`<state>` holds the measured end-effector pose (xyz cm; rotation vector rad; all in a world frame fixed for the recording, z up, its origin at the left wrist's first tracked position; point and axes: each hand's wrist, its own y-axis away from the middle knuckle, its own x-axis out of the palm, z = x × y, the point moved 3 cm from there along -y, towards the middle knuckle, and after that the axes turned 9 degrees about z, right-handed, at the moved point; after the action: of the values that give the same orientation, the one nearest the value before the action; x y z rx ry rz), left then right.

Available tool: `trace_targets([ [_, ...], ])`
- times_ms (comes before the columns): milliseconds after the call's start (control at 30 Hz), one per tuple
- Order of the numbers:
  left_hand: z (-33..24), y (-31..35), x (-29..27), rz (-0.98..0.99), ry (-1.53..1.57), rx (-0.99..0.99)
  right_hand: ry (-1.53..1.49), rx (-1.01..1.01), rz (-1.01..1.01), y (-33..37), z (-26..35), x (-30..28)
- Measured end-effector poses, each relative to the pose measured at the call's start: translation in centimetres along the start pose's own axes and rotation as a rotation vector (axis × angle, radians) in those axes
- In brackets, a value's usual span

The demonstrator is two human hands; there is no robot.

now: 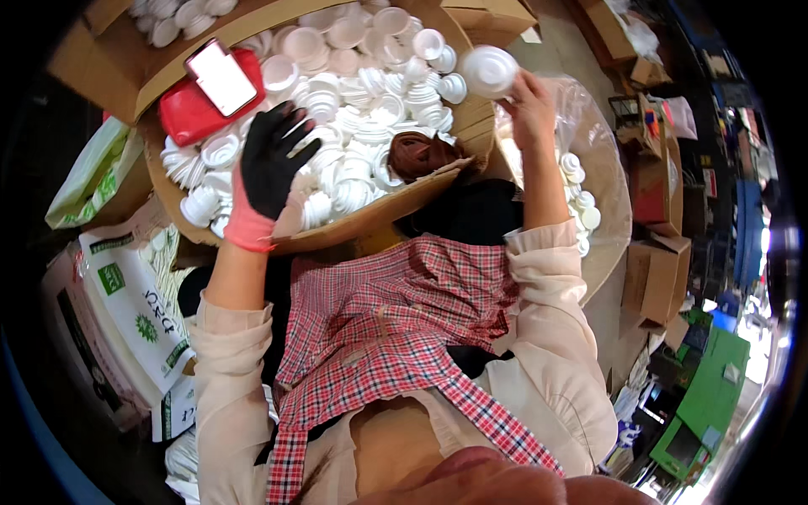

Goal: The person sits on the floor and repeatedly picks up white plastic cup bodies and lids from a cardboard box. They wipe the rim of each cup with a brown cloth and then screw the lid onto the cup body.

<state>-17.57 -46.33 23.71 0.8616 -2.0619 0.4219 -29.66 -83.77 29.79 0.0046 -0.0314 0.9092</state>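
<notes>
My right hand (pixel 534 118), bare, pinches a round white plastic lid (pixel 490 71) by its edge above the right rim of a large cardboard box (pixel 358 229). Heaped in the box are many white plastic lids (pixel 358 181), some loose and some in nested stacks. Over the left part of this heap, my left hand (pixel 271 168) wears a black glove with a pink cuff. Its fingers are spread and nothing shows in them; whether it touches the lids below I cannot tell.
A phone (pixel 220 77) with a bright screen rests on a red pouch (pixel 181 114) on the heap. Brown cloth (pixel 421 155) lies by the front rim. Right of the box stands a plastic-lined carton (pixel 610 202) with more lids. Printed white sacks (pixel 135 295) lie at left.
</notes>
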Motion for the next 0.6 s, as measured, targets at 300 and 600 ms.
trace_targets([
  [300, -1.2, -0.4, 0.3, 0.002, -0.116, 0.039, 0.317, 0.543, -0.463, -1.1, -18.0, -26.3],
  [600, -7.3, 1.3, -2.0, -0.159, -0.244, 0.472, 0.628, -0.112, 0.593, -1.9, -3.8, 3.0],
])
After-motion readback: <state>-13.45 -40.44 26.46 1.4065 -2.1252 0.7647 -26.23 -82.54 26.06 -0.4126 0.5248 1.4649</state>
